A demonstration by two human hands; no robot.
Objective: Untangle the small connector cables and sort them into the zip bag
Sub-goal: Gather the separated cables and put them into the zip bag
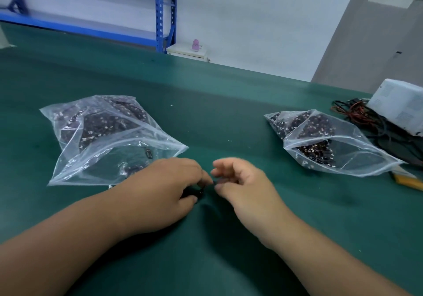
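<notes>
Here, left hand (164,188) pinching dark cable (201,192), right hand (240,186) curled alongside, grip unclear.

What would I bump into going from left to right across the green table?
left bagged cables → left hand, holding a small black cable → right hand → right bagged cables → white box

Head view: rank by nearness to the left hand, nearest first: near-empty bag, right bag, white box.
1. near-empty bag, right beside the left hand, on its left.
2. right bag, across on the right.
3. white box, far right edge.
</notes>
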